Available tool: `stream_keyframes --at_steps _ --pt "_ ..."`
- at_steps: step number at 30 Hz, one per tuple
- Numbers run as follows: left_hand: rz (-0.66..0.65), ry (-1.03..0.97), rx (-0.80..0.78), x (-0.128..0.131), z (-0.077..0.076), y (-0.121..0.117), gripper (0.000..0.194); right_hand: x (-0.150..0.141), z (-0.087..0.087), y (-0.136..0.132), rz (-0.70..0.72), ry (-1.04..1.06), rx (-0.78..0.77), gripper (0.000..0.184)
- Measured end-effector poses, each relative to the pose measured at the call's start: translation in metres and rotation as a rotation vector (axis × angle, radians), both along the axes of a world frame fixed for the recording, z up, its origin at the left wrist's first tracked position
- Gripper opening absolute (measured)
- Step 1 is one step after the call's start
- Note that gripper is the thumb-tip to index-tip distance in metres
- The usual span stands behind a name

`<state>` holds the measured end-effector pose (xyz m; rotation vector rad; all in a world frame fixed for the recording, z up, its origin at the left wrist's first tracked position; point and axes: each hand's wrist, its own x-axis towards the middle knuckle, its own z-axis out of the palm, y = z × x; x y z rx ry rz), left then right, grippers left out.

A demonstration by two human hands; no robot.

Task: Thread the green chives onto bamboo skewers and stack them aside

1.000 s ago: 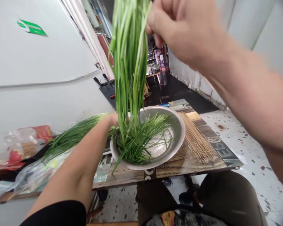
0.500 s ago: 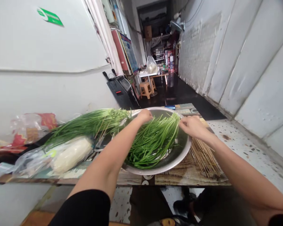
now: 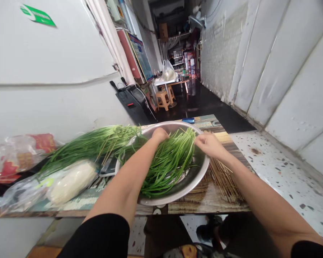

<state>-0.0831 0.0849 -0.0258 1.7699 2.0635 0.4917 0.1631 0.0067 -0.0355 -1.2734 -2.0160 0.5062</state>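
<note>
A round metal bowl (image 3: 196,179) sits on a low wooden table (image 3: 218,200) and holds a bundle of long green chives (image 3: 167,165). My left hand (image 3: 159,134) is closed over the far left end of the bundle, at the bowl's back rim. My right hand (image 3: 208,144) is closed on the right end of the same bundle, above the bowl's right side. Both forearms reach across the bowl from the near side.
More chives (image 3: 88,145) lie on the table left of the bowl. A clear bag with a white vegetable (image 3: 70,181) lies nearer left, a red printed bag (image 3: 21,154) behind. Bamboo skewers (image 3: 226,175) lie right of the bowl. White wall left, stool (image 3: 164,100) down the corridor.
A second ago my right hand held the chives hanging high above the bowl. Since then it came down and the bundle now lies across the bowl, held at both ends.
</note>
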Motion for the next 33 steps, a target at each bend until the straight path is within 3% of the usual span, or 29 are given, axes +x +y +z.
stream_keyframes --at_steps 3,5,11,14,21,33 --pt "0.016 0.031 0.109 0.006 0.007 -0.013 0.012 0.000 0.000 -0.004 0.022 0.044 -0.032 0.023" --pt "0.002 -0.065 0.198 0.015 0.011 -0.025 0.012 0.002 0.001 -0.009 0.046 0.092 -0.075 0.024" --pt "0.149 -0.894 0.112 0.051 0.015 -0.057 0.014 0.005 0.007 -0.028 0.103 0.243 -0.200 0.026" --pt "0.225 -1.083 0.080 0.061 0.017 -0.063 0.012 0.006 0.008 -0.031 0.106 0.251 -0.213 0.027" --pt "0.148 -1.256 0.036 0.059 0.017 -0.064 0.009 0.006 0.010 -0.035 0.117 0.258 -0.229 0.028" --pt "0.060 -1.311 -0.020 0.055 0.011 -0.062 0.009 0.007 0.010 -0.039 0.083 0.237 -0.226 0.028"
